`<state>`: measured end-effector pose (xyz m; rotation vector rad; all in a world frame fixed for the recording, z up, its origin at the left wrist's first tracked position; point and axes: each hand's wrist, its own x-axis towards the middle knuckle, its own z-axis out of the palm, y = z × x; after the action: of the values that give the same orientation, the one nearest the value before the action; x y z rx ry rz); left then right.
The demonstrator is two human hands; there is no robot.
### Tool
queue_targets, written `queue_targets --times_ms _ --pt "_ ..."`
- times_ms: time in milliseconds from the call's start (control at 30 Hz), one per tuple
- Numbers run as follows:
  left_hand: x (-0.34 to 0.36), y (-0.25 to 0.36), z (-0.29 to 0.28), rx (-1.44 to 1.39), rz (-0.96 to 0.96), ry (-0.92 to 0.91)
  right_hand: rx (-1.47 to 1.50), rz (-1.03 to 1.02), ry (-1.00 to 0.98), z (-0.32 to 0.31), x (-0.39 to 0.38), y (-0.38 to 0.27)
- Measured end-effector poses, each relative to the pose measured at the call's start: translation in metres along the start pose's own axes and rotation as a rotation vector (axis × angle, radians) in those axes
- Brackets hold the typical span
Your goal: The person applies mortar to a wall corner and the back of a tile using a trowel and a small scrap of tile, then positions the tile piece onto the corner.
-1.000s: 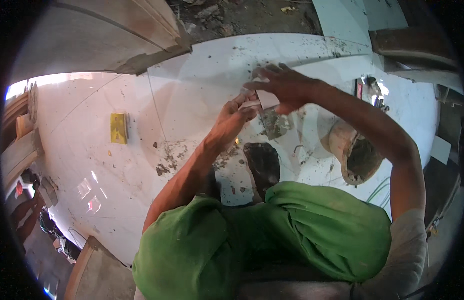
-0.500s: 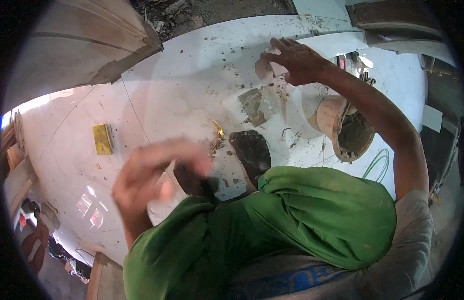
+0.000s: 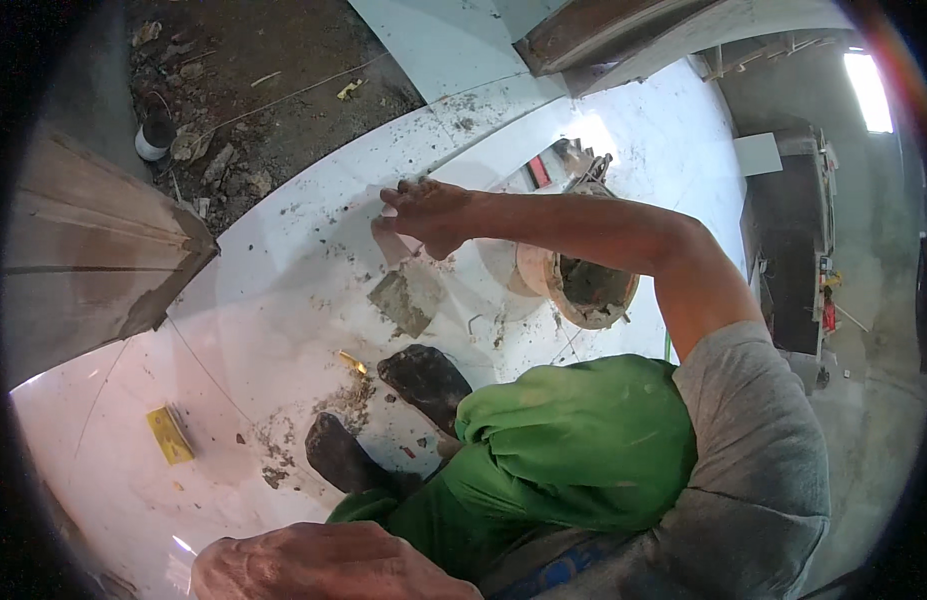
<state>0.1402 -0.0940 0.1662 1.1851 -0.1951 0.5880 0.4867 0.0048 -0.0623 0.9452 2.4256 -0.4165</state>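
Observation:
My right hand [image 3: 428,215] reaches out over the white floor, its fingers closed on a small pale flat piece [image 3: 409,242] pressed near the surface. Most of that piece is hidden by the hand. A grey mortar-smeared square [image 3: 401,303] lies just nearer to me. Under my right forearm stands a bucket [image 3: 534,268] with grey mortar caked inside. My left hand [image 3: 323,565] is low at the bottom edge, beside my green-clad knee. Only its back shows, with the fingers out of sight.
On the white floor [image 3: 253,330] lie a yellow box [image 3: 170,435], a small yellow object [image 3: 353,361] and scattered crumbs. Rough dirt [image 3: 293,90] with rubble borders it at the far left, along with a white pot [image 3: 153,140]. Wooden frames [image 3: 103,240] jut in.
The view has swung to the right. My left hand has dropped from before my feet to the bottom edge. My right hand still reaches to the floor with the pale piece.

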Motion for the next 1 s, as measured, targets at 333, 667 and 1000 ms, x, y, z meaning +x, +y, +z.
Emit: queue_targets --times_ms 333,667,1000 --pt "-0.007 -0.015 0.007 -0.029 0.219 0.100 0.039 0.036 0.145 0.020 -0.011 0.036" --pt "-0.030 -0.004 -0.013 0.088 0.039 0.038 -0.378 0.550 -0.244 0.056 -0.041 0.164" --pt "-0.088 -0.087 -0.027 0.705 -0.722 0.663 0.152 0.503 0.213 0.013 -0.032 0.050"
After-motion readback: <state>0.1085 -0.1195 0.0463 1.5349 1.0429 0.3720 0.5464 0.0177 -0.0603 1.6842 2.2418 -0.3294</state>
